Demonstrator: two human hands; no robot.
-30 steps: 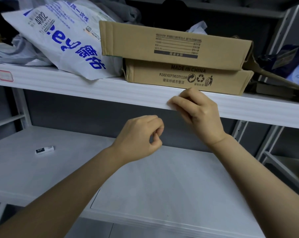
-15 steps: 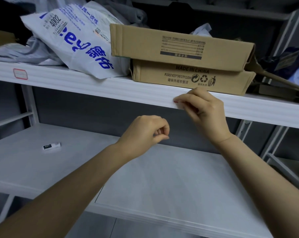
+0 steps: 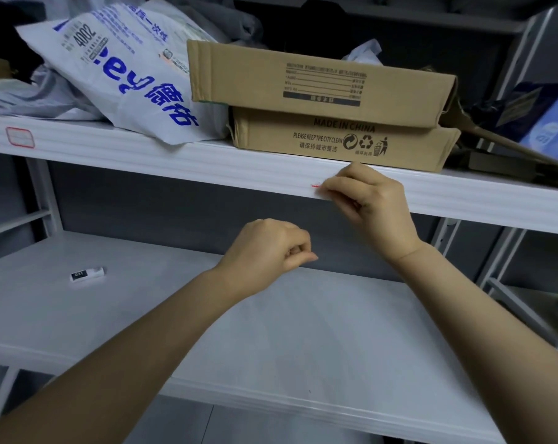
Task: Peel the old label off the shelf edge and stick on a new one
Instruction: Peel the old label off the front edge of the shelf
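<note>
Red-edged label (image 3: 316, 186), pinched by right hand (image 3: 378, 203), could tear if yanked; left hand (image 3: 268, 248) curled, contents unclear.

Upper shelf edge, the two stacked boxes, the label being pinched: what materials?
Shelf edge: likely white-painted metal, smooth, ribbed, with a slight sheen.
Stacked boxes: brown cardboard, matte, black print, creased flaps.
Label: probably a thin paper or film sticker with a red border; the right hand pinches it and hides most of it.

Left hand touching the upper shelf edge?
No, the left hand hangs below the shelf edge; only the right hand is on it, pinching the label.
</note>
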